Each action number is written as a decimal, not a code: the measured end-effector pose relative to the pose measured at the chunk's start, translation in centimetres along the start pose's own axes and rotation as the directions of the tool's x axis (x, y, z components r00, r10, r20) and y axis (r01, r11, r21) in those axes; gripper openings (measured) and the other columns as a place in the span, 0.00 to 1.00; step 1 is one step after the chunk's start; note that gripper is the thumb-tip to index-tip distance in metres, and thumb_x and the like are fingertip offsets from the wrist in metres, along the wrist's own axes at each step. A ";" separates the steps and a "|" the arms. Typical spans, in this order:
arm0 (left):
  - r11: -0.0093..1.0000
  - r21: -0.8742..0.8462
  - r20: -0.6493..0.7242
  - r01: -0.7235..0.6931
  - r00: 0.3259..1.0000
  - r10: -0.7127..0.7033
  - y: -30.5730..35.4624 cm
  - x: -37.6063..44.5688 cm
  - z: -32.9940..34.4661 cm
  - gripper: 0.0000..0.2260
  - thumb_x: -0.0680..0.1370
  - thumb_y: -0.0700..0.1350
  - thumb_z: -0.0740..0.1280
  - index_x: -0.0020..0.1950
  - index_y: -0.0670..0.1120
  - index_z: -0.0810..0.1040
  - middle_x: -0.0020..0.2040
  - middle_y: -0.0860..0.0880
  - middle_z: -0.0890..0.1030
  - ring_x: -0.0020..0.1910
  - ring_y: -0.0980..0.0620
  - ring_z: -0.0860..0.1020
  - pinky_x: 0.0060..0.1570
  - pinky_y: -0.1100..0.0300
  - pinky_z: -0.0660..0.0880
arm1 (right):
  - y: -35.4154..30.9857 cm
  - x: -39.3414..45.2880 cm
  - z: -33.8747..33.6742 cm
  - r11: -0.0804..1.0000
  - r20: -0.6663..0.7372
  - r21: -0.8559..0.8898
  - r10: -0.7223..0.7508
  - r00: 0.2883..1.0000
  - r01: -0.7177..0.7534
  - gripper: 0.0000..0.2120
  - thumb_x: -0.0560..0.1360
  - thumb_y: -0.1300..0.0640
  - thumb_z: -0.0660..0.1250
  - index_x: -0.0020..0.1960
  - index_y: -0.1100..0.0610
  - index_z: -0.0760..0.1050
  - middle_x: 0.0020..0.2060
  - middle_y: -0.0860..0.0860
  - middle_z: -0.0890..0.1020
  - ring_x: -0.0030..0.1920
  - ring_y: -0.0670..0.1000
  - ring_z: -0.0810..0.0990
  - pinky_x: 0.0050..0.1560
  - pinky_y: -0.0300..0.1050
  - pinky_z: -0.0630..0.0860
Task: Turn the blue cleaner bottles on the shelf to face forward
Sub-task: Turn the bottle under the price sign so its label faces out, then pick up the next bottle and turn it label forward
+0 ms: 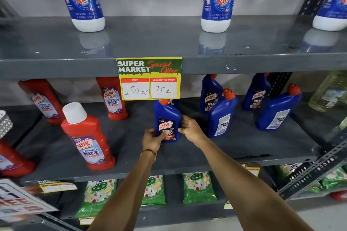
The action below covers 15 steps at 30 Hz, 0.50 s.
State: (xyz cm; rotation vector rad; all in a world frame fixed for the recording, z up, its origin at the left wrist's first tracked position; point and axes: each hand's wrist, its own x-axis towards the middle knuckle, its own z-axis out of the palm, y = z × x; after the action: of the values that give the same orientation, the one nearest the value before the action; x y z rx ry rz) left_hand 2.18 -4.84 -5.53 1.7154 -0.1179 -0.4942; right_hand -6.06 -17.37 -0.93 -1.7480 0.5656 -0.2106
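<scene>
A blue cleaner bottle [167,118] with a red cap stands on the middle shelf [187,154], its front label toward me. My left hand [152,138] grips its lower left side and my right hand [189,127] grips its right side. To the right, two blue bottles, one [221,114] nearer and one [277,110] farther right, show their white back labels. Behind them two more blue bottles, the left [209,93] and the right [256,93], show front labels.
Red bathroom cleaner bottles [88,137] stand on the left of the same shelf. A yellow price sign [149,78] hangs from the upper shelf edge above the held bottle. White bottles [218,0] stand on the top shelf. Green packets [199,187] lie on the shelf below.
</scene>
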 end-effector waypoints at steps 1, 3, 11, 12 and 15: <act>1.000 0.003 -0.033 0.017 0.999 -0.017 -0.3 0.0 0.1 0.25 0.66 0.46 0.77 0.57 0.37 0.73 0.53 0.39 0.81 0.51 0.41 0.80 0.53 0.46 0.78 | 0.1 -0.2 0.1 1.000 -0.019 -0.009 0.008 1.000 -0.008 0.27 0.73 0.73 0.62 0.70 0.60 0.65 0.66 0.58 0.75 0.67 0.56 0.73 0.67 0.54 0.71; 0.998 -0.009 -0.069 0.058 0.996 -0.059 -0.7 -0.4 0.2 0.26 0.66 0.47 0.76 0.57 0.37 0.72 0.55 0.39 0.80 0.54 0.40 0.79 0.56 0.43 0.76 | 0.3 -0.6 0.0 0.999 -0.070 -0.026 0.027 0.997 -0.029 0.27 0.72 0.72 0.63 0.70 0.61 0.64 0.67 0.58 0.74 0.68 0.56 0.72 0.68 0.53 0.70; 0.975 -0.156 -0.070 0.158 0.983 -0.171 -2.3 -2.2 2.4 0.17 0.65 0.50 0.76 0.43 0.42 0.75 0.51 0.37 0.82 0.53 0.37 0.79 0.57 0.43 0.76 | 2.6 -4.2 -2.7 0.990 -0.291 -0.046 0.114 0.950 -0.133 0.26 0.75 0.66 0.63 0.71 0.59 0.62 0.70 0.57 0.69 0.71 0.55 0.68 0.69 0.47 0.65; 0.976 -0.157 -0.043 0.153 0.986 -0.161 -2.5 -2.7 3.4 0.13 0.65 0.49 0.75 0.39 0.46 0.74 0.47 0.39 0.82 0.52 0.38 0.80 0.57 0.43 0.76 | 3.1 -5.0 -3.5 0.990 -0.341 -0.044 0.114 0.933 -0.137 0.24 0.75 0.66 0.63 0.71 0.60 0.64 0.70 0.57 0.70 0.70 0.55 0.69 0.68 0.46 0.66; 0.984 -0.110 -0.013 0.143 0.989 -0.145 -1.2 -4.1 5.1 0.13 0.67 0.48 0.74 0.29 0.49 0.71 0.33 0.48 0.76 0.42 0.44 0.76 0.55 0.46 0.77 | 3.6 -6.1 -4.9 0.983 -0.425 -0.092 0.103 0.899 -0.157 0.20 0.75 0.65 0.63 0.67 0.61 0.68 0.65 0.60 0.75 0.65 0.58 0.72 0.65 0.49 0.69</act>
State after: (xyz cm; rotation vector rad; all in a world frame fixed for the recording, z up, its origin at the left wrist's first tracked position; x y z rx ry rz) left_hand -3.69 -7.79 -6.25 1.6283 0.0484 -0.5793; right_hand -14.39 -19.27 -2.12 -1.7844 1.0257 -0.4729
